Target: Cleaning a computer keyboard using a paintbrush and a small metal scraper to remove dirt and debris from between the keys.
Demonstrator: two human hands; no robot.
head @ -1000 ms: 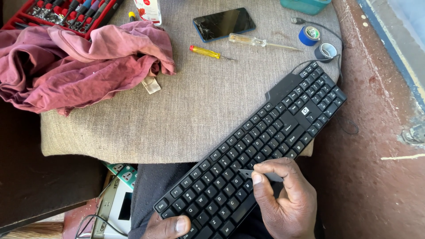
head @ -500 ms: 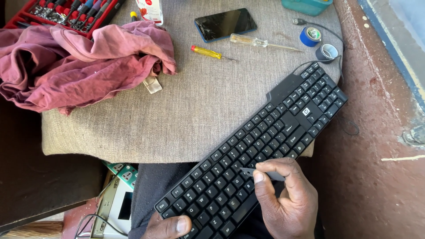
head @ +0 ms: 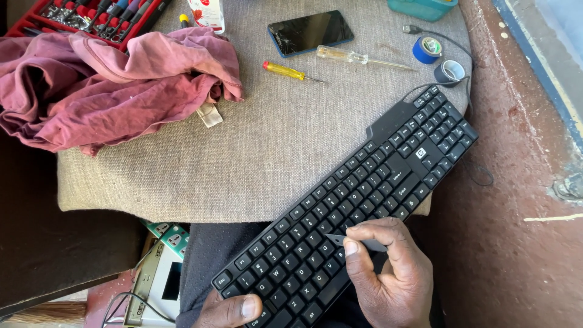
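Observation:
A black keyboard [head: 364,200] lies diagonally, half on my lap and half on a grey fabric-covered surface [head: 273,146]. My right hand [head: 388,273] pinches a small thin grey blade-like tool [head: 355,242], its tip resting among the keys in the keyboard's middle rows. My left hand [head: 234,310] grips the keyboard's near-left corner, thumb on top of the edge keys.
A crumpled maroon cloth [head: 115,85] lies at left. Behind it sits a red tool tray [head: 91,15]. A cracked phone [head: 311,31], a yellow-handled screwdriver [head: 288,71], a clear-handled screwdriver [head: 358,58] and two tape rolls [head: 438,61] lie at the back. A teal container [head: 422,7] stands at the far edge.

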